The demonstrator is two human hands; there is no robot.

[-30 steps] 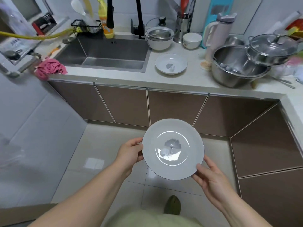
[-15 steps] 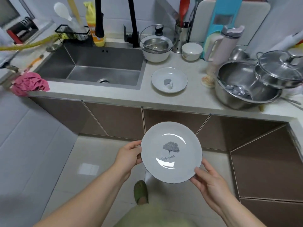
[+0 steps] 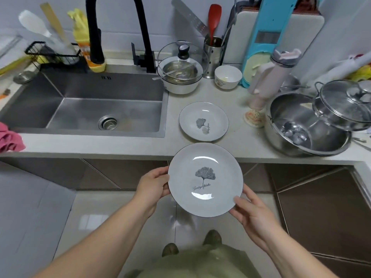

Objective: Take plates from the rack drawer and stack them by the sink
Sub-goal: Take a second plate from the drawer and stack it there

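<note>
I hold a white plate with a grey leaf print (image 3: 204, 179) flat in front of me, its far rim just over the counter's front edge. My left hand (image 3: 153, 184) grips its left rim and my right hand (image 3: 251, 213) grips its lower right rim. A second plate of the same pattern (image 3: 203, 121) lies on the counter (image 3: 120, 144), just right of the steel sink (image 3: 90, 109) and directly beyond the held plate. The rack drawer is out of view.
A white pot with a glass lid (image 3: 180, 74), a small bowl (image 3: 227, 77) and a utensil holder (image 3: 213, 56) stand behind the counter plate. A large steel bowl (image 3: 307, 127) and a lidded pot (image 3: 345, 105) fill the right. Black faucet (image 3: 120, 29) at the back; pink cloth (image 3: 10, 139) at left.
I have stepped closer to the counter. The held plate has moved forward and up to the counter's front edge, still gripped by both hands.
</note>
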